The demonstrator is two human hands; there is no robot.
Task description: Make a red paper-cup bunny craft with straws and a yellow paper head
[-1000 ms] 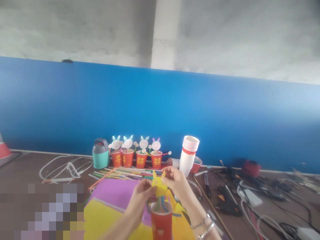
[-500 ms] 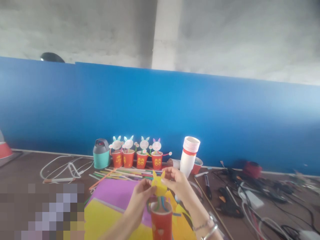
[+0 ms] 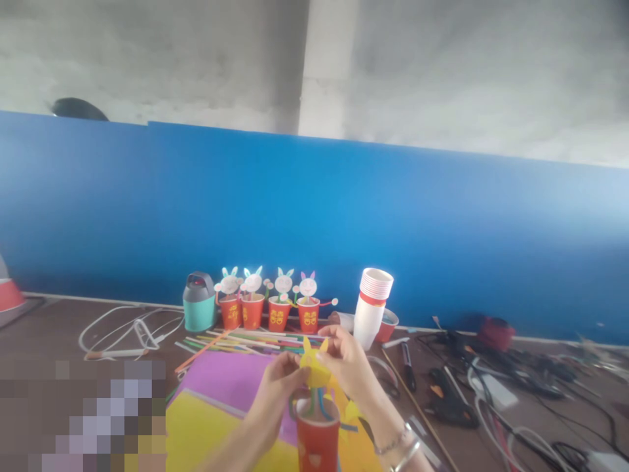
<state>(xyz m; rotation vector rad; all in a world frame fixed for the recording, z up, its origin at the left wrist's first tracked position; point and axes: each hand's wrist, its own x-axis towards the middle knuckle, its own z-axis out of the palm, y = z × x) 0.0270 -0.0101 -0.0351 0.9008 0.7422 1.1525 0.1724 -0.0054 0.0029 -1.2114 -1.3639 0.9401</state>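
A yellow paper head with two pointed ears (image 3: 316, 367) stands above a red paper cup (image 3: 318, 439), with green and blue strips running down from it into the cup. My left hand (image 3: 278, 387) pinches its left edge between thumb and fingers. At its right side, my right hand (image 3: 346, 364) closes its thumb and fingers on the head near the right ear. Behind them, several red cups (image 3: 278, 314) hold white rabbit-like faces on thin stems.
Coloured sheets (image 3: 221, 380) lie under the hands, thin sticks (image 3: 255, 341) behind them. A stack of white cups (image 3: 369, 318) and a teal container (image 3: 199, 311) stand at the back. A glue gun (image 3: 449, 396) and tangled cables (image 3: 535, 436) are right.
The yellow head has shifted slightly right and its ears lean a little differently. My right hand has moved slightly; my left hand keeps its hold.
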